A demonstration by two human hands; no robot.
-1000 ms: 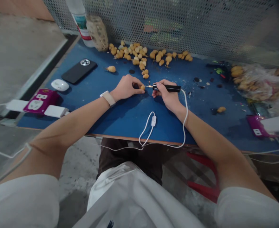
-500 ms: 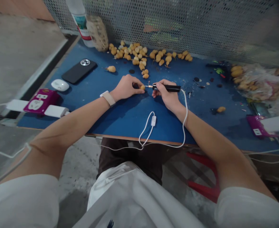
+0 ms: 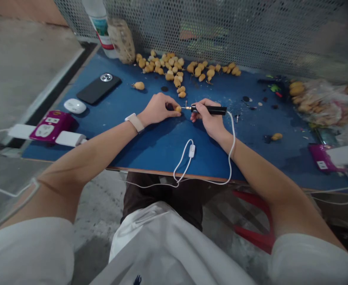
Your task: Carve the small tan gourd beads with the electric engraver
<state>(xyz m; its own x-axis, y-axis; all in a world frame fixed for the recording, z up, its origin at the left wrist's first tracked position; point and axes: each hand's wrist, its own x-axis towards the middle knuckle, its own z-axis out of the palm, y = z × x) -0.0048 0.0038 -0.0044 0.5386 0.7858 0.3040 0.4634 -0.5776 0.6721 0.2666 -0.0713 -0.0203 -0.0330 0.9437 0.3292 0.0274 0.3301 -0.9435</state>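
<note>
Between the thumb and fingers of my left hand (image 3: 159, 108) is a small yellow gourd (image 3: 178, 109), held just above the blue table (image 3: 150, 152). My right hand (image 3: 210, 118) grips a black pen-shaped rotary tool (image 3: 214, 110) like a pencil. Its thin metal bit points left at the gourd; whether the tip touches it I cannot tell. A white cord (image 3: 232, 138) runs from the tool's back end over my right wrist to an inline switch (image 3: 192, 151) on the table. Beyond my hands lie several more small gourds (image 3: 169, 65), heaped along the back.
At left are a black phone (image 3: 98, 89), a white earbud case (image 3: 74, 106) and a purple power adapter (image 3: 50, 126). A bottle (image 3: 103, 33) and a jar (image 3: 121, 41) stand at the back-left. A plastic bag of gourds (image 3: 322, 103) and another purple adapter (image 3: 322, 157) sit right. Perforated metal mesh (image 3: 251, 39) borders the back.
The rotary tool and my right hand have shifted very slightly right. My left hand still holds the gourd in nearly the same place.
</note>
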